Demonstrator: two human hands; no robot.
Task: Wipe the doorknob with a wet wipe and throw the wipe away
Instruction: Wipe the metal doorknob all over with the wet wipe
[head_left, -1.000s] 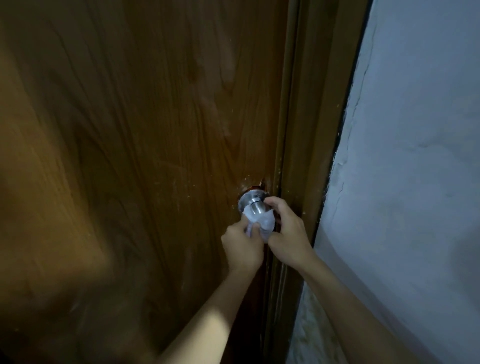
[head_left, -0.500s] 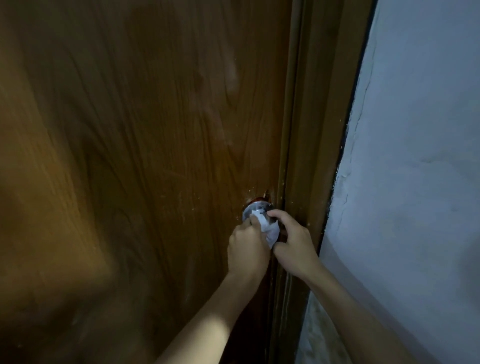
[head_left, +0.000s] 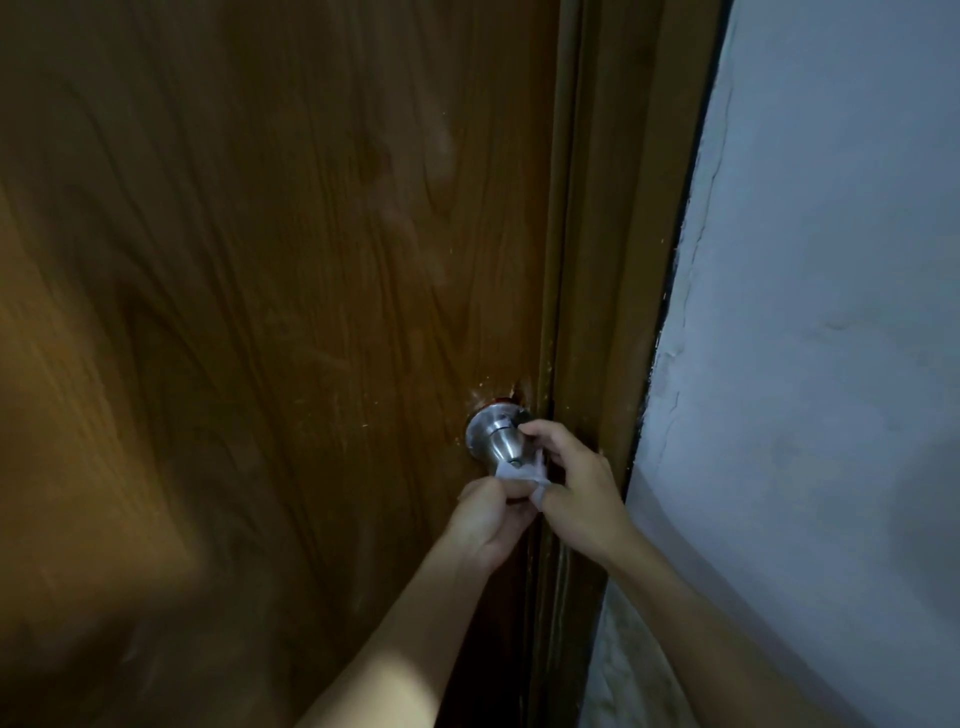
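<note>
A round silver doorknob (head_left: 498, 436) sticks out of a brown wooden door (head_left: 270, 291) near its right edge. A white wet wipe (head_left: 522, 475) hangs against the underside of the knob. My left hand (head_left: 488, 517) is just below the knob, fingers closed on the wipe's lower part. My right hand (head_left: 576, 478) is to the right of the knob, thumb and forefinger curled around its right side and pinching the wipe's right edge. The knob's top and front face are uncovered.
A brown door frame (head_left: 613, 291) runs down right of the door's edge. A pale, cracked plaster wall (head_left: 821, 338) fills the right side. The room is dim.
The wipe has slid from the knob's front down to its underside. My left hand has dropped lower, leaving the knob's face bare. The right hand stays at the knob's right side.
</note>
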